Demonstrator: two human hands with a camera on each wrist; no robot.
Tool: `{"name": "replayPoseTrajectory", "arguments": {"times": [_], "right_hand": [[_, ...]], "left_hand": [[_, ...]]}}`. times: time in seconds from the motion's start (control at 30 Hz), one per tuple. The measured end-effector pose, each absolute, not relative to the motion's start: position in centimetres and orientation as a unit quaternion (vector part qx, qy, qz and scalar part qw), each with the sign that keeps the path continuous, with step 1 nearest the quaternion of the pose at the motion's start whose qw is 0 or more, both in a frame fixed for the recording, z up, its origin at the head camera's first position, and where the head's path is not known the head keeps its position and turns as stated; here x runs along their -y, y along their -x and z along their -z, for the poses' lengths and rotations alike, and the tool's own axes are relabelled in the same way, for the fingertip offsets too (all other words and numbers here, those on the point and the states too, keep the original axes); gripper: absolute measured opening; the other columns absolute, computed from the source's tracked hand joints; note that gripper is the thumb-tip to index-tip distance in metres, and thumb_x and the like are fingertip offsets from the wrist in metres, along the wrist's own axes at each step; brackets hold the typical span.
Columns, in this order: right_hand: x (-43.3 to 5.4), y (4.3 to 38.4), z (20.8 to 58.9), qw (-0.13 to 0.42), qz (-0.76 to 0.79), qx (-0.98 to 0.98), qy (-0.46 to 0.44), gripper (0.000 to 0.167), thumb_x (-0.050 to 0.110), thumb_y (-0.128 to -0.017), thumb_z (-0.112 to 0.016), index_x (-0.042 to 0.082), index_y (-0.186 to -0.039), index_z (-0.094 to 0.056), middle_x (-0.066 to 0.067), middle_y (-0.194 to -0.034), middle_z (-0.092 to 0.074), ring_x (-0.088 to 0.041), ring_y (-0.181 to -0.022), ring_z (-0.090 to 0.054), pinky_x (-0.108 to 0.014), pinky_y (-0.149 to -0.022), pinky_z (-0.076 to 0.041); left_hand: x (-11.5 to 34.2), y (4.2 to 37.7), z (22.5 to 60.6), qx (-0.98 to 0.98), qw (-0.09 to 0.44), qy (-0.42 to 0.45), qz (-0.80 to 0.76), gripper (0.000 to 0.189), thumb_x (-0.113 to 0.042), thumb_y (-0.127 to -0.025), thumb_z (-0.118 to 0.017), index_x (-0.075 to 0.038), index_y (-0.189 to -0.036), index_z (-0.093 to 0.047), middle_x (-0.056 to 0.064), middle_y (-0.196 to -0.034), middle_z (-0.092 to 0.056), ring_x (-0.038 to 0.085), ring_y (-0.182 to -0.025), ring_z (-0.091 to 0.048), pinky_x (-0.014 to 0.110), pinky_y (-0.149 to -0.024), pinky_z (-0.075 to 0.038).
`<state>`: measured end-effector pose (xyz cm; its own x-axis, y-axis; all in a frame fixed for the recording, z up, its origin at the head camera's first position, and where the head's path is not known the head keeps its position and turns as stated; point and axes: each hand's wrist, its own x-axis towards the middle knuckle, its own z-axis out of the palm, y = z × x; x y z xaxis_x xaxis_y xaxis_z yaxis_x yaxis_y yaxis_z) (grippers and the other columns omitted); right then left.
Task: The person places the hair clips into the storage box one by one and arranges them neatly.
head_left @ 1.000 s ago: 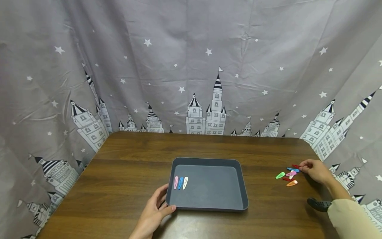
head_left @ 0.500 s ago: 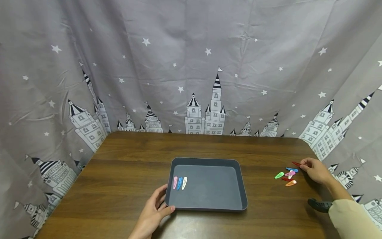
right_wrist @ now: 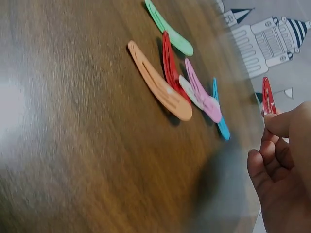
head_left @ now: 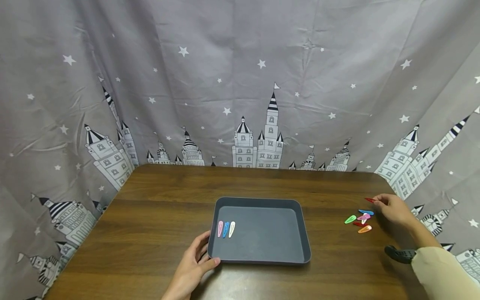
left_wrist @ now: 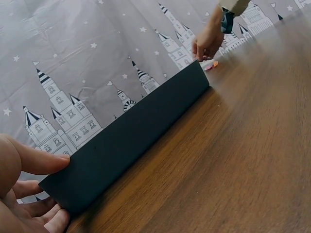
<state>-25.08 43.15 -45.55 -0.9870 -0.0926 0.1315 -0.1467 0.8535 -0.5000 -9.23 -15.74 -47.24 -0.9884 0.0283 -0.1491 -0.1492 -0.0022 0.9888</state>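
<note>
My right hand [head_left: 393,208] pinches a red snap hair clip [right_wrist: 268,97] between thumb and fingertips, its narrow end pointing away. Below that hand, a small cluster lies on the table: an orange clip [right_wrist: 163,85], a green clip [right_wrist: 170,30], another red clip [right_wrist: 170,63], a pink clip [right_wrist: 203,94] overlapping a white clip [right_wrist: 189,91], and a blue clip [right_wrist: 221,119]. At the near left corner of a dark grey tray [head_left: 270,262], my left hand [head_left: 193,262] holds on, thumb on the rim and fingers against the side. Pink [head_left: 220,229], blue [head_left: 226,230] and white [head_left: 232,229] clips lie side by side in the tray.
The tray rests on a brown wooden table [head_left: 168,196]. Behind and beside the table hangs a grey curtain [head_left: 210,83] printed with castles and stars. A black strap-like piece [head_left: 401,254] sits at the right wrist by the sleeve [head_left: 442,271].
My right hand has raised the red hair clip up and away from the cluster, slightly to the left. My left hand stays at the tray corner.
</note>
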Motion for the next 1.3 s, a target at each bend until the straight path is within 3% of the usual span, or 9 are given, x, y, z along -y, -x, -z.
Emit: {"name": "replayPoseTrajectory", "arguments": {"times": [0.7, 1.3], "right_hand": [[-37.7, 26.7, 43.8, 0.045, -0.293, 0.950, -0.099, 0.012, 0.007, -0.103, -0.059, -0.001, -0.103, -0.068, -0.011, -0.089, -0.064, -0.022, -0.078, -0.051, -0.036, -0.067, -0.042], [-33.5, 27.1, 42.6, 0.014, -0.311, 0.936, -0.167, 0.008, 0.003, -0.101, -0.060, -0.002, -0.103, -0.066, -0.006, -0.081, -0.057, -0.018, -0.069, -0.046, -0.029, -0.058, -0.037]], "left_hand": [[16.0, 9.2, 47.1, -0.708, 0.064, 0.049, -0.701, 0.078, 0.009, -0.086, -0.074, 0.001, -0.155, -0.038, 0.029, -0.154, -0.042, 0.045, -0.144, -0.036, 0.052, -0.116, -0.037], [15.8, 9.3, 47.4, -0.702, 0.061, 0.035, -0.709, 0.079, 0.009, -0.086, -0.073, 0.002, -0.155, -0.036, 0.028, -0.156, -0.040, 0.044, -0.144, -0.037, 0.051, -0.116, -0.035]]}}
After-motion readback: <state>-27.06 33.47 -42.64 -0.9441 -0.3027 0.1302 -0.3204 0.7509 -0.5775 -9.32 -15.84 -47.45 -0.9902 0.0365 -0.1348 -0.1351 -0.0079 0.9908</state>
